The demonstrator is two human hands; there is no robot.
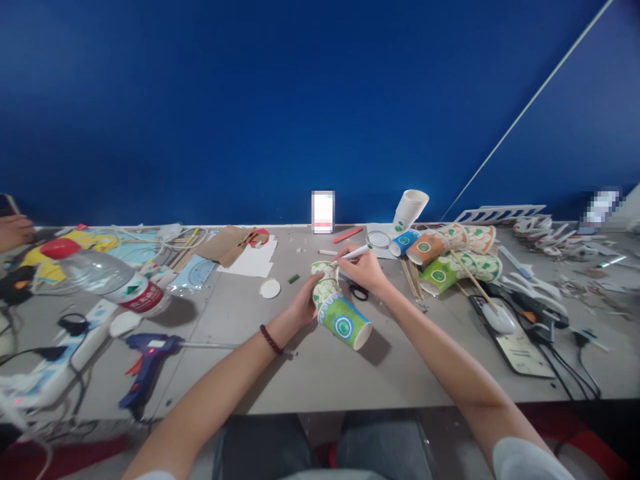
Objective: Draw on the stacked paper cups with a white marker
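My left hand [306,301] is wrapped round the side of a stack of patterned paper cups [343,319], which lies tilted with its green base toward me. Between the fingers of my right hand [364,268] is a white pen [356,253], its lower end at the cups' far rim. Whether the pen touches the rim, I cannot tell. Near my right wrist are black scissor handles [359,291]. A white paper disc [271,289] and a small green scrap [294,278] lie left of the cups.
On the left are a water bottle [125,283], a blue glue gun [153,357] and a power strip [65,363]. More paper cups [440,250], wooden sticks [413,279], a phone [523,350] and a mouse [498,319] lie right. Another person's hand [15,231] shows far left.
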